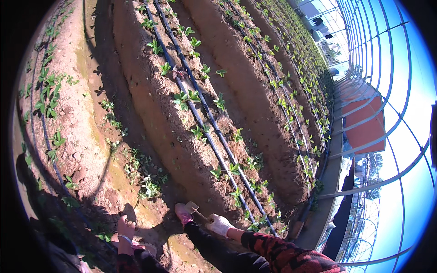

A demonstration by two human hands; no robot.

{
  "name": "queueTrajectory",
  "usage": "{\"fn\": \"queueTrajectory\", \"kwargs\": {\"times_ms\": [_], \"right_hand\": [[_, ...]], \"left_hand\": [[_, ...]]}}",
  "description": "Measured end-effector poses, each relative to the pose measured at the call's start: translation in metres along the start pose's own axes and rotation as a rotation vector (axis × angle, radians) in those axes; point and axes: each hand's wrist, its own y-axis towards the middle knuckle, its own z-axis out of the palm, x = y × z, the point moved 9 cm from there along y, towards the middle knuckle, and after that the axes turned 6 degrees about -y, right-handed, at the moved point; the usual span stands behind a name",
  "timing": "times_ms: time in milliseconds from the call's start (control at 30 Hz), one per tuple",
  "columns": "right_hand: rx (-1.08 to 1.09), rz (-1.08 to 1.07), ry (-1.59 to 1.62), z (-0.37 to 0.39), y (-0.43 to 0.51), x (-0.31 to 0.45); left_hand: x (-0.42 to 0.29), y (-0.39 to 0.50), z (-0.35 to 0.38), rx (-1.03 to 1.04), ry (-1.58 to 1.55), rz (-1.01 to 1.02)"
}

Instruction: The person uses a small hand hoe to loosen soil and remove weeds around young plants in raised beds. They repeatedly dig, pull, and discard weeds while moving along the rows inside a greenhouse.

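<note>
My right hand [219, 225], in a white glove, grips the thin handle of a small hand hoe [192, 207]. The tool's flat pale blade lies beside a pink shoe [183, 214] in the furrow. My left hand [126, 228] is bare, with a band at the wrist, over the lower end of the left soil bed; its fingers are partly bent and nothing shows in them. Low weeds [149, 187] grow in the furrow ahead of both hands. On the middle raised bed, young leafy plants [186, 98] stand along two black drip lines [213, 147].
More raised beds with drip lines and seedlings [283, 102] run to the right. A low wall [322, 211] edges the field, below curved metal greenhouse hoops [370, 184]. A drip line [46, 133] and plants lie along the left bed [73, 126].
</note>
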Motion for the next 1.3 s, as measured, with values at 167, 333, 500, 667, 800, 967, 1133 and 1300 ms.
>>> {"fn": "queueTrajectory", "kwargs": {"times_ms": [167,333,500,667,800,967,1133,1300], "right_hand": [[0.106,-0.023,-0.021,-0.019,-0.03,-0.005],[0.108,-0.021,-0.071,-0.034,-0.058,-0.036],[0.06,-0.034,-0.131,-0.042,-0.075,-0.067],[0.083,-0.079,-0.126,-0.059,-0.102,-0.07],[0.068,-0.097,-0.087,-0.078,-0.122,-0.058],[0.077,-0.145,-0.034,-0.097,-0.142,-0.044],[0.109,-0.182,0.01,-0.105,-0.151,-0.038],[0.195,-0.292,0.109,-0.132,-0.184,-0.012]], "left_hand": [[0.016,-0.095,-0.11,-0.126,0.5,-0.174],[0.056,-0.204,-0.143,0.176,0.484,-0.638],[-0.003,-0.204,-0.128,0.069,0.383,-0.601],[-0.082,-0.199,-0.12,-0.029,0.259,-0.486],[-0.138,-0.204,-0.119,-0.101,0.158,-0.413],[-0.199,-0.214,-0.12,-0.195,0.019,-0.33],[-0.248,-0.228,-0.12,-0.291,-0.161,-0.257],[-0.286,-0.24,-0.108,-0.355,-0.375,-0.177]]}}
